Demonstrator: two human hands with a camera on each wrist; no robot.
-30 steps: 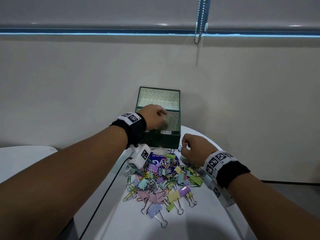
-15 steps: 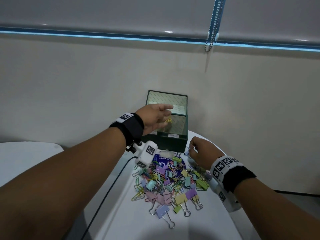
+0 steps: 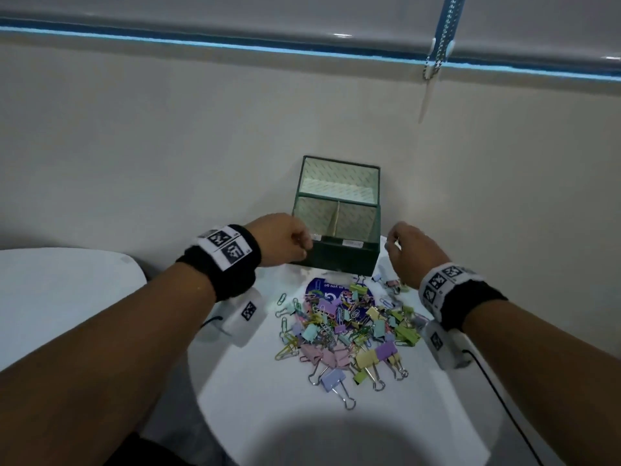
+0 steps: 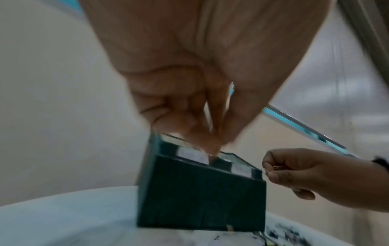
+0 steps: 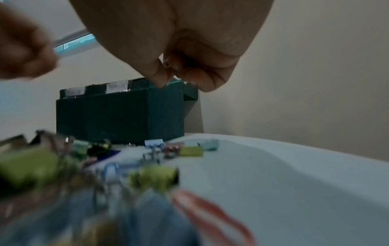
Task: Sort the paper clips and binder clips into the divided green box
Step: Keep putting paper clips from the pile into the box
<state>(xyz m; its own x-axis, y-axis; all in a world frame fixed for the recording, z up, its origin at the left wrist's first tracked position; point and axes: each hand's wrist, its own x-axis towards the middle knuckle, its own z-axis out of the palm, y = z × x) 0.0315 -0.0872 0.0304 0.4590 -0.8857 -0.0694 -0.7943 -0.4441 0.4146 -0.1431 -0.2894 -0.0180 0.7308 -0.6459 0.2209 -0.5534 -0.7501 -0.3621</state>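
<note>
Nearest item: a single lilac binder clip (image 3: 333, 379) at the near edge of the pile, body toward the box, wire handles trailing toward the person and slightly right.

Pile of clips (image 3: 349, 326): pastel binder clips and coloured paper clips heaped on the round white table (image 3: 302, 415), partly covering a blue printed card (image 3: 317, 286). Long axes lie in all directions. A few stray paper clips (image 3: 281, 299) lie off the pile's left edge.

Left hand (image 3: 281, 239): left of the pile, raised at the box's near-left corner, fingers curled together. The left wrist view is blurred; whether anything is pinched cannot be told.

Right hand (image 3: 411, 252): right of the box's near-right corner, above a few loose clips, fingers curled, thumb and forefinger pinching a small clip (image 4: 276, 167); its kind and colour are unclear.

Both wrists carry black bands with square printed markers, and a white camera unit hangs beneath each.

Green box (image 3: 337, 260): stands beyond the pile at the table's far edge, near the wall, lid open and upright at the back. A divider (image 3: 334, 220) runs near to far, splitting it into left and right compartments. Two white labels (image 5: 116, 86) sit on the front rim.

Beyond: a beige wall (image 3: 168, 146), and a blind's bead chain (image 3: 440, 38) hanging at upper right.
</note>
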